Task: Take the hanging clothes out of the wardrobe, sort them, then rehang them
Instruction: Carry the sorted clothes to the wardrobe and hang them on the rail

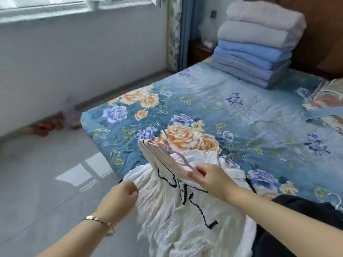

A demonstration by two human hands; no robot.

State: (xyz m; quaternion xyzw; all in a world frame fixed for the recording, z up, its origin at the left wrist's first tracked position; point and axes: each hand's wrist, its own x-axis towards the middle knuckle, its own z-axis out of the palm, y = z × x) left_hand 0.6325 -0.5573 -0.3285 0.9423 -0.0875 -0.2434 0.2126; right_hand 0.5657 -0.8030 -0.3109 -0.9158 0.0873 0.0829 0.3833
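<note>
White crinkled garment with black trim out of wardrobe, on corner of floral blue bedsheet, pink plastic hanger at neckline. Right hand pinches hanger end. Left hand has fingers curled on fabric edge. Black garment beside. Judgement: removal done, sorting underway, rehanging not yet begun.

Floral bed, stacked blankets, white garment, black clothing

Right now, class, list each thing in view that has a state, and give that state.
White crinkled garment with black bow trim: crumpled, draped over bed edge.
Thin pink plastic hanger: at garment's top, pinched.
Stack of grey and blue blankets: folded.
Black garment: heaped.
Left grip: pinching white garment.
Right grip: pinching hanger.
</note>
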